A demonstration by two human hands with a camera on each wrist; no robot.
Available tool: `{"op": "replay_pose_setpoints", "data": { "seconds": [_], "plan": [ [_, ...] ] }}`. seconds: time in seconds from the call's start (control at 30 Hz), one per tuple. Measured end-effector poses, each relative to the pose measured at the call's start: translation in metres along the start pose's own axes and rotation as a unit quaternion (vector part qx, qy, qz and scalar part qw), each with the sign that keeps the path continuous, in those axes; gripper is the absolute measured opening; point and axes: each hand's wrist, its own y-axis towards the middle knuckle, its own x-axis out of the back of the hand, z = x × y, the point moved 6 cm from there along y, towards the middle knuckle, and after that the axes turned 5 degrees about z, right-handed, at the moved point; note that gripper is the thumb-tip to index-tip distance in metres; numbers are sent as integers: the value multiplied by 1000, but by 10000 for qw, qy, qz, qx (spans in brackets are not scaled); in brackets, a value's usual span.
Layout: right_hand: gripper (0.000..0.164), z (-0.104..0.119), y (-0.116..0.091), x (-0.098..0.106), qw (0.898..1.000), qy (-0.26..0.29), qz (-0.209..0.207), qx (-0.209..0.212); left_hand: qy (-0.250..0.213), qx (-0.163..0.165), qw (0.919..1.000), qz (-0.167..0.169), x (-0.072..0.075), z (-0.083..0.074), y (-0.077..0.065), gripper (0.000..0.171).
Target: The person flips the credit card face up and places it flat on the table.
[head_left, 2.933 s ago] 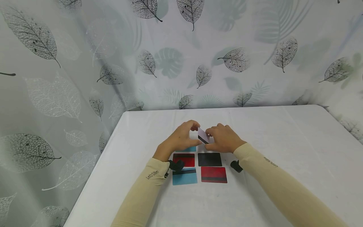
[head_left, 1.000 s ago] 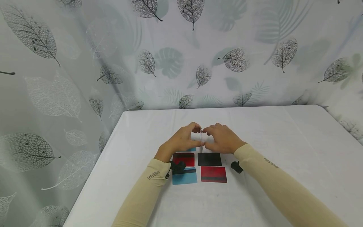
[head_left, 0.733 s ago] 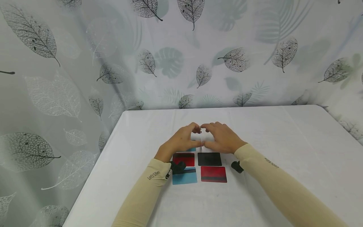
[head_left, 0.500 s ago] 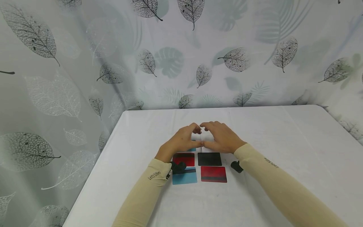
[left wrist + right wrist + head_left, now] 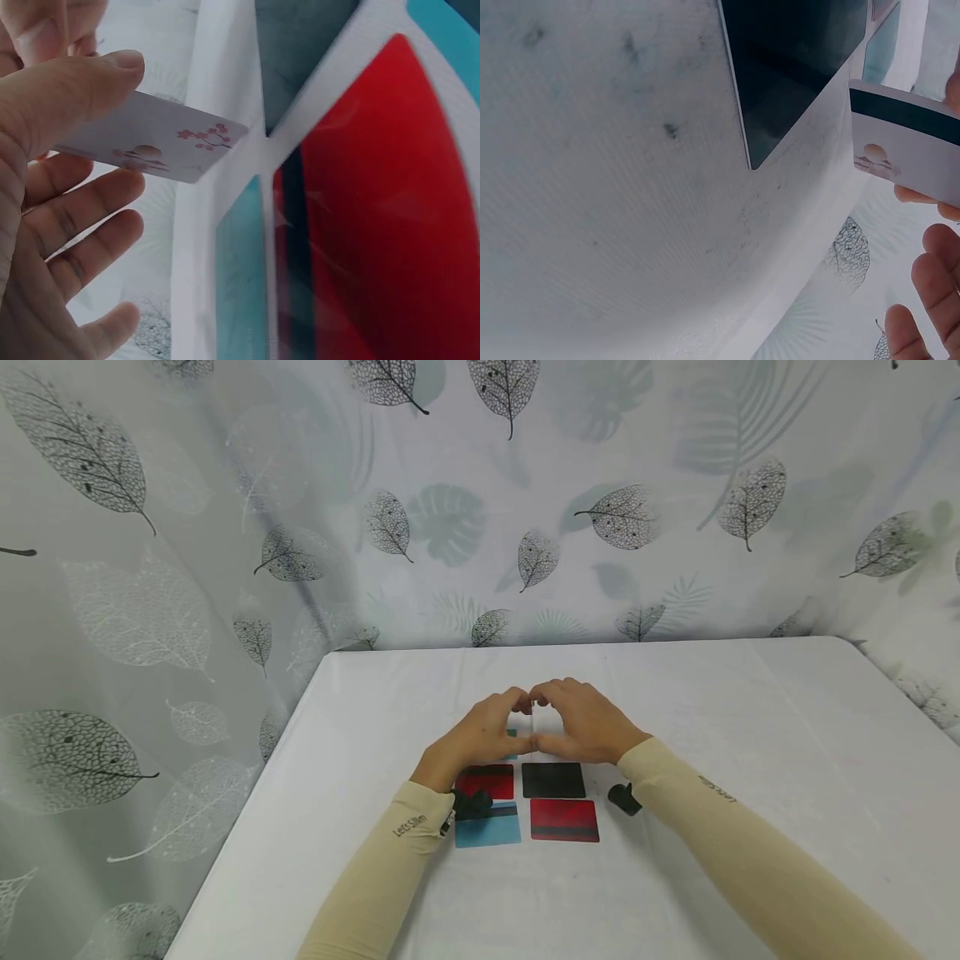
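Between my two hands stands a white card with pink blossoms and a dark stripe, seen almost edge-on in the head view. In the left wrist view the card [image 5: 169, 142] shows its blossom print. My left hand [image 5: 476, 731] pinches it between thumb and fingers. My right hand [image 5: 588, 722] pinches it from the other side, the fingertips of both hands nearly meeting. The right wrist view shows the card [image 5: 904, 142] with its dark stripe; the right hand's lower fingers [image 5: 937, 277] are spread below it. Part of the card is hidden by the fingers.
On the white table [image 5: 712, 827] below lie a black card [image 5: 553, 781], a red card [image 5: 565, 821], another red card [image 5: 498, 777] and a blue card [image 5: 491, 832]. A further blue card [image 5: 512, 755] is partly covered by the left hand. A leaf-patterned curtain [image 5: 450, 585] hangs behind.
The white card has turned from a tilted position with its face showing to edge-on. My right hand has shifted slightly left, its fingertips closer to the left hand's. The table cards lie unchanged.
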Motion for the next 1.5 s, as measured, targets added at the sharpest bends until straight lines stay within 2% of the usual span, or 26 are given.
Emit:
{"op": "replay_pose_setpoints", "data": {
  "seconds": [0.33, 0.6, 0.83, 1.17, 1.5],
  "plan": [
    [50, 1, 1, 1, 9997, 126, 62, -179, -218, 30, 9997, 105, -4, 2, -1, 60],
    [50, 0, 0, 3, 9995, 218, -51, -203, -176, -39, 9998, 107, -7, 7, -3, 56],
    [50, -5, -3, 4, 9987, 214, 7, -458, -19, 122, 9999, 100, -9, 14, -2, 54],
    [50, -6, -4, 6, 9996, -106, -252, -120, 280, 113, 9995, 99, -8, 12, -2, 54],
    [56, -10, -8, 4, 9983, -526, -209, -163, 595, 97, 9982, 59, -8, 12, -1, 55]
  ]
}}
